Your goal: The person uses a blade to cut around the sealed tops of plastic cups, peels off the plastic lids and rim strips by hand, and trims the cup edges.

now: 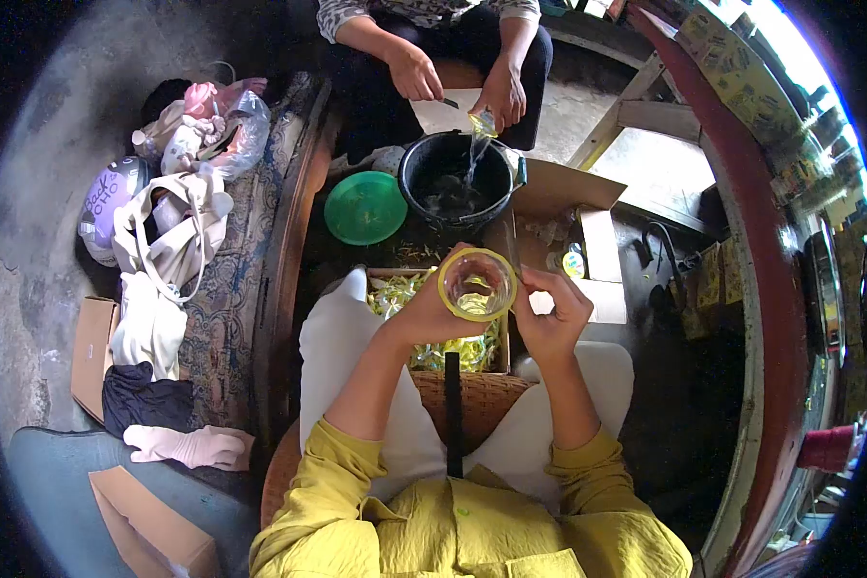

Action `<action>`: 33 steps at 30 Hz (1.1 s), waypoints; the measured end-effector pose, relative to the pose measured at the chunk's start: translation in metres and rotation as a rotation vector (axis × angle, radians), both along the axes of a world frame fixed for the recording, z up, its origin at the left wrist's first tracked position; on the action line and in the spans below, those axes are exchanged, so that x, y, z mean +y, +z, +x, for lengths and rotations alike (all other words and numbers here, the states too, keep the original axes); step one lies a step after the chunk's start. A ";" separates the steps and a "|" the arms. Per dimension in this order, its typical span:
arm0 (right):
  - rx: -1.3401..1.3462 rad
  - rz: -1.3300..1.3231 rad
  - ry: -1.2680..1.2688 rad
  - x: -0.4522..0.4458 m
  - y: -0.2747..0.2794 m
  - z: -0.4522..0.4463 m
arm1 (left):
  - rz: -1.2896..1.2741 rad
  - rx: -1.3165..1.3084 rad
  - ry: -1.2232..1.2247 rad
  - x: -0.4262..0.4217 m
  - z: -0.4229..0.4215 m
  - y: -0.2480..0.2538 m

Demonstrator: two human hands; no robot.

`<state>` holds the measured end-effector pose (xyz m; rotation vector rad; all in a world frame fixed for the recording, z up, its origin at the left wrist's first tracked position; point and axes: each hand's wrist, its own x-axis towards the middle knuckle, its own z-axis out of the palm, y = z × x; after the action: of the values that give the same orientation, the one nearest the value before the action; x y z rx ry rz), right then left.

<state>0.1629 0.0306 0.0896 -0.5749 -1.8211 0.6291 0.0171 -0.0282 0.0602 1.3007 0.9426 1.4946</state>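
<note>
My left hand (428, 313) is wrapped round a clear plastic cup (478, 283) with a yellow rim, its open mouth turned up toward me. Close against the cup's right side, my right hand (556, 310) has its thumb and forefinger pinched together. A thin dark sliver shows at those fingertips, too small to name. Below both hands, between my knees, a cardboard box (504, 358) holds a heap of yellow and clear strips (462, 353). Across from me, another person's hand (503, 93) tips a yellow-marked cup (483, 122), and liquid pours from it into a black bucket (412, 189).
The other person's second hand (414, 75) grips a small blade-like tool. A green plastic lid or basin (365, 207) lies left of the bucket. An open cardboard box (602, 250) stands at right. Bags and cloths (169, 226) cover the left bench; a red wooden post (775, 318) runs along the right.
</note>
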 end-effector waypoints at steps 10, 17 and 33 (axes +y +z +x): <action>-0.070 -0.086 0.050 0.001 0.002 0.003 | -0.083 -0.102 -0.065 -0.002 -0.005 -0.012; -0.078 -0.077 0.011 0.002 0.001 0.003 | -0.057 -0.029 -0.077 0.002 -0.004 -0.003; 0.013 0.039 -0.132 0.002 -0.004 -0.003 | 0.021 0.137 0.297 0.010 0.018 -0.003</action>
<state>0.1596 0.0325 0.0853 -0.6574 -1.7633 0.5065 0.0347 -0.0180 0.0572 1.3353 1.2562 1.6582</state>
